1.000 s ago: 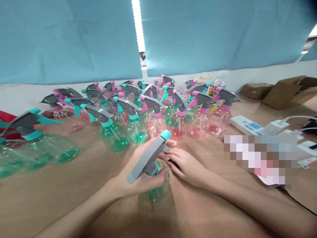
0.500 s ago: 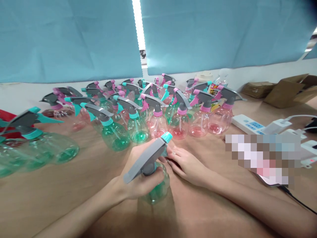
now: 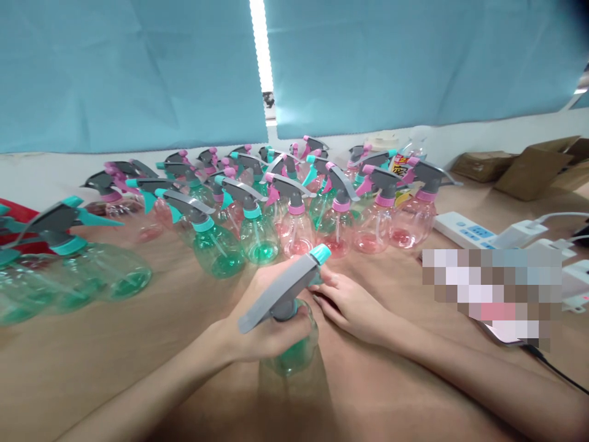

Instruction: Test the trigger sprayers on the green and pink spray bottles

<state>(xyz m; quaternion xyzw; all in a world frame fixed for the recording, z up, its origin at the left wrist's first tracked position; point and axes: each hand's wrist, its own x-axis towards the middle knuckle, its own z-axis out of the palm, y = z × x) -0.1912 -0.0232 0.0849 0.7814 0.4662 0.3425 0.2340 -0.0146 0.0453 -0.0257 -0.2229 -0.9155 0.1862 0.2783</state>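
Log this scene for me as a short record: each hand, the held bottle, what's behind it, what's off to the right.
Left hand: wrapped around a green spray bottle, below its gray lever
Right hand: beside the turquoise nozzle; contact unclear
Behind: other spray bottles, green and pink, on the table
Right side: white power strip, cardboard box

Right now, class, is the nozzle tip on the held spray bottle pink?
No, the held spray bottle has a turquoise nozzle tip.
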